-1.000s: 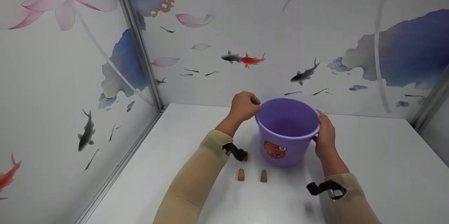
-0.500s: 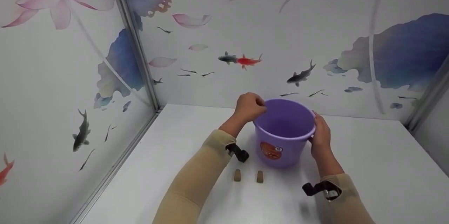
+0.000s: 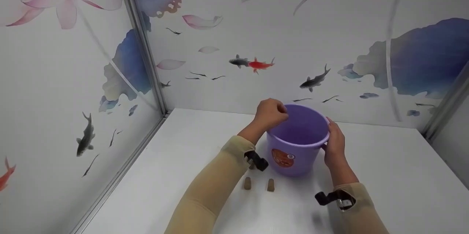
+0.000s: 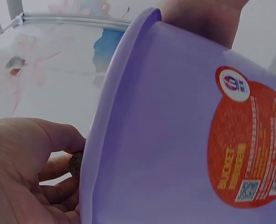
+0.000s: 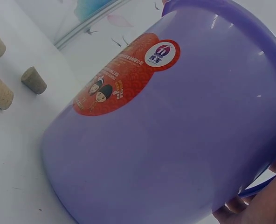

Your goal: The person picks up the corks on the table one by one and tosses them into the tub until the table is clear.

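Note:
A purple bucket (image 3: pixel 295 153) with a red sticker stands on the white table. Over its left rim is my left hand (image 3: pixel 270 113), pinching a small brown cork (image 4: pixel 74 164) between thumb and fingers; the bucket wall hides part of the cork in the left wrist view. My right hand (image 3: pixel 335 144) grips the bucket's right side just under the rim, by its handle (image 5: pixel 259 187). Two corks (image 3: pixel 270 185) lie in front of the bucket. Behind the left wrist camera a third cork (image 3: pixel 251 167) is partly covered; all three show in the right wrist view.
The white table (image 3: pixel 146 182) meets a back wall (image 3: pixel 205 94) and a left wall (image 3: pixel 47 116), both printed with flowers and fish. A metal corner post (image 3: pixel 141 36) joins them. The bucket stands near the back wall.
My left hand has moved rightward, from beside the bucket's left rim to over its opening. The right hand keeps its hold and the bucket stays about where it was.

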`<move>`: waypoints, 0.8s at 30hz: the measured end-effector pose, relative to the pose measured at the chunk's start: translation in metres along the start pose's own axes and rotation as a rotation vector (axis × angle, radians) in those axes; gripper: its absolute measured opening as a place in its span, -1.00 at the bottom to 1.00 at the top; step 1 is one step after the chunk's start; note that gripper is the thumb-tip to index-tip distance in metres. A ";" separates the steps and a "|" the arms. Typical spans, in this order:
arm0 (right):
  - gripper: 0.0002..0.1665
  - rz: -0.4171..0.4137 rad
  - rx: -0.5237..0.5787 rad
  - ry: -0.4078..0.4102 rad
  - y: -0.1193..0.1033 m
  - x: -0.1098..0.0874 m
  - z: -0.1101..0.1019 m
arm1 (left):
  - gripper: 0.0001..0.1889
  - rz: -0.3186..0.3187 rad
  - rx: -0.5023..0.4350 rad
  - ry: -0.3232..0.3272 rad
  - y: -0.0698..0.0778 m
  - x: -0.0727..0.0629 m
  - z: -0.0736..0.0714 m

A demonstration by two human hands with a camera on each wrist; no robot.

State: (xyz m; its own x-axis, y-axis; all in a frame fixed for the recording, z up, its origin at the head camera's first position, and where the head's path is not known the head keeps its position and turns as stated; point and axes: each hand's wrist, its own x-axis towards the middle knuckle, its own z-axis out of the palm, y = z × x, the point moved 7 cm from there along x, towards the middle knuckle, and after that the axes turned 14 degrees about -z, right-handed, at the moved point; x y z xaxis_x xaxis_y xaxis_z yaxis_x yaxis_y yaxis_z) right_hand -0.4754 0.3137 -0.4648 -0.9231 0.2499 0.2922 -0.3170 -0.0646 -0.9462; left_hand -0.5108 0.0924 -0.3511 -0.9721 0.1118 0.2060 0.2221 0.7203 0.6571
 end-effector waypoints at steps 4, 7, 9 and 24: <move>-0.30 0.011 0.002 -0.004 -0.001 -0.001 0.000 | -0.88 0.003 -0.009 -0.001 0.008 0.001 0.006; -0.31 0.009 0.004 -0.001 -0.001 -0.001 0.000 | -0.88 -0.008 -0.025 -0.010 0.014 0.001 0.011; -0.31 0.009 0.002 -0.002 0.000 -0.001 -0.001 | -0.88 -0.014 -0.032 -0.024 0.018 0.002 0.015; -0.30 -0.014 0.020 -0.014 0.000 0.000 -0.003 | -0.86 0.004 0.004 -0.036 0.039 0.001 0.027</move>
State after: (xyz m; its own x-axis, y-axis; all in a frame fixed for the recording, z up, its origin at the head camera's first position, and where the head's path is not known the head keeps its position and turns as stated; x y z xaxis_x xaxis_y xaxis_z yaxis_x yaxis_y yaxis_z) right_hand -0.4752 0.3164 -0.4654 -0.9213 0.2374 0.3079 -0.3346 -0.0809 -0.9389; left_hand -0.5054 0.1388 -0.3446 -0.9732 0.1393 0.1830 0.2263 0.7221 0.6537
